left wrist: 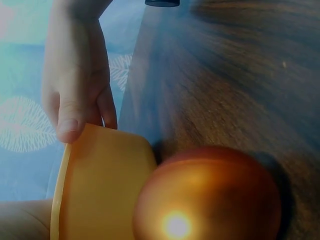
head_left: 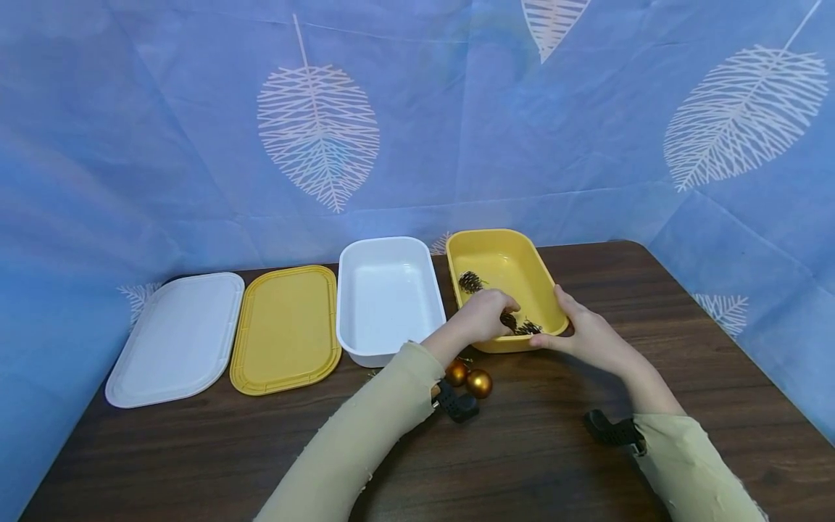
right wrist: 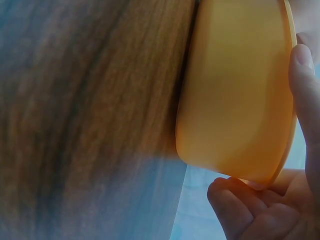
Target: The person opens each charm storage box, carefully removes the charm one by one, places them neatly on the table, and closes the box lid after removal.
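A yellow plastic box (head_left: pixel 502 254) stands at the back of the table, with pine cones inside. One pine cone (head_left: pixel 471 282) lies by its left wall; another (head_left: pixel 530 328) is at the near end. My left hand (head_left: pixel 485 315) reaches in over the near left rim, its curled fingers on a dark pine cone (head_left: pixel 508 321) partly hidden by them. My right hand (head_left: pixel 590 335) grips the box's near right corner, thumb (right wrist: pixel 302 60) at the near rim and fingers (right wrist: pixel 235 205) round the side. Below the left wrist lie shiny orange-gold balls (head_left: pixel 479 383).
Left of the yellow box stands a white box (head_left: pixel 388 304) with nothing visible inside. Further left lie a yellow lid (head_left: pixel 287 330) and a white lid (head_left: pixel 176 341). A blue leaf-patterned cloth (head_left: pixel 424 145) hangs behind the dark wooden table (head_left: pixel 522 449).
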`<state>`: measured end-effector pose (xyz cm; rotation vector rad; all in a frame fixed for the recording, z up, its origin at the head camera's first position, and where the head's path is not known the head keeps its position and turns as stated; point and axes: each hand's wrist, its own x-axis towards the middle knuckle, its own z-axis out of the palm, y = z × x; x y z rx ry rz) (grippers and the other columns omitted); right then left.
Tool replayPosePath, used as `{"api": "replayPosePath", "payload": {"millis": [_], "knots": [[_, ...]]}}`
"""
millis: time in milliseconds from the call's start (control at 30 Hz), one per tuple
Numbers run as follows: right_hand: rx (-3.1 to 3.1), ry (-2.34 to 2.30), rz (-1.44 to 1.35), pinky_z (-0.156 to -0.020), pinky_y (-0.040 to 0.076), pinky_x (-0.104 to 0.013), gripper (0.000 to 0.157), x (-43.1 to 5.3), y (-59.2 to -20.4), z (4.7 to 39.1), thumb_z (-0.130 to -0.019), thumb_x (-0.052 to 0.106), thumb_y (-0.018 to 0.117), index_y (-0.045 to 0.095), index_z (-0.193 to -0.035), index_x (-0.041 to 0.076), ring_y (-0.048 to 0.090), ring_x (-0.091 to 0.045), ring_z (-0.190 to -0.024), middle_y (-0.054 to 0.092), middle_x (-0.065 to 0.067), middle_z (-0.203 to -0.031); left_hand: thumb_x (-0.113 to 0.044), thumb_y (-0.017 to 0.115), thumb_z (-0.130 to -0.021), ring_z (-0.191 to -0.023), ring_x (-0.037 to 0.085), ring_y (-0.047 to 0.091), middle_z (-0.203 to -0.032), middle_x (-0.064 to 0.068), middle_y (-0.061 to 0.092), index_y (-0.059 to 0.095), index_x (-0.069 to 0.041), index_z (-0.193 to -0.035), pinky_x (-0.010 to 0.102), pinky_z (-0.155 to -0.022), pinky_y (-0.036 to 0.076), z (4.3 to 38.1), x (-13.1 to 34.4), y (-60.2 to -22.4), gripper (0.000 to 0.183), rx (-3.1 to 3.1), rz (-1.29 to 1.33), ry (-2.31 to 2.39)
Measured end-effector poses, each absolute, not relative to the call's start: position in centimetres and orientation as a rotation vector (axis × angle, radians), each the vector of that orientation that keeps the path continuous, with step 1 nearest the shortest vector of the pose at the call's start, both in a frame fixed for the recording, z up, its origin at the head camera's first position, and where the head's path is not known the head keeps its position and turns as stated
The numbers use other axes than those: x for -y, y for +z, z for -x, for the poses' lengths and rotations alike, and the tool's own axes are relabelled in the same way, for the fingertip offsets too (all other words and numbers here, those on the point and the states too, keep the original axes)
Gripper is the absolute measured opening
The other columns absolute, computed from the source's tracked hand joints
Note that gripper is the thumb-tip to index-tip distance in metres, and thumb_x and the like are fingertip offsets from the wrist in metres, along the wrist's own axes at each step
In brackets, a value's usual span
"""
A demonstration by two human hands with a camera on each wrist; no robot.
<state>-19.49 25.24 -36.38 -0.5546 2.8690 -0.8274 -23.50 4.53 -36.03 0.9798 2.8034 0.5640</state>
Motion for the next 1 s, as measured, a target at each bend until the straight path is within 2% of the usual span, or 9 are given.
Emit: {"api": "replayPosePath", "payload": {"millis": [167,433,567,767,1000], "knots": [[-2.869,-0.821,0.553,-0.095,0.036,-0.063,0.107,-25.22,-36.31,19.43,-0.085,0.047,0.069,0.000,-0.150,-0.003,0.030,-0.050,-0.130,0.011,-0.030,-0.153,-0.015,0.073,-0.086,-0.106,0.012,0.059,-0.114,0.000,0.066,0.067,-0.009,-0.119,0.017,-0.091,0.042,23.30,-4.38,-35.96,0.035,-2.799,-1.013,0.592],[-2.872,-0.822,0.549,-0.096,0.035,-0.063,0.107,-25.30,-36.29,19.44,-0.085,0.047,0.069,0.001,-0.150,-0.003,0.028,-0.050,-0.131,0.011,-0.030,-0.153,-0.017,0.075,-0.084,-0.100,0.011,0.057,-0.099,-0.005,0.069,0.075,-0.013,-0.101,0.018,-0.092,0.040,23.29,-4.27,-35.97,0.017,-2.813,-1.053,0.600],[-2.877,-0.812,0.550,-0.097,0.034,-0.063,0.107,-25.32,-36.35,19.45,-0.085,0.047,0.069,0.001,-0.150,-0.003,0.027,-0.050,-0.132,0.011,-0.030,-0.153,-0.018,0.075,-0.084,-0.103,0.012,0.057,-0.102,-0.003,0.069,0.074,-0.012,-0.104,0.019,-0.095,0.039,23.38,-4.31,-35.96,0.021,-2.803,-1.052,0.574],[-2.871,-0.816,0.554,-0.096,0.034,-0.063,0.107,-25.21,-36.31,19.29,-0.084,0.048,0.069,0.001,-0.151,-0.002,0.027,-0.051,-0.132,0.011,-0.029,-0.153,-0.009,0.076,-0.081,-0.110,0.014,0.058,-0.111,-0.001,0.068,0.072,-0.010,-0.111,0.019,-0.098,0.038,23.49,-4.22,-35.81,0.030,-2.769,-1.038,0.561],[-2.875,-0.813,0.545,-0.097,0.034,-0.063,0.107,-25.21,-36.40,19.24,-0.084,0.048,0.069,0.003,-0.150,-0.003,0.028,-0.050,-0.132,0.012,-0.029,-0.153,-0.008,0.076,-0.080,-0.104,0.013,0.060,-0.105,-0.002,0.070,0.074,-0.010,-0.107,0.017,-0.092,0.041,23.51,-4.12,-35.94,0.027,-2.771,-1.040,0.596]]}}
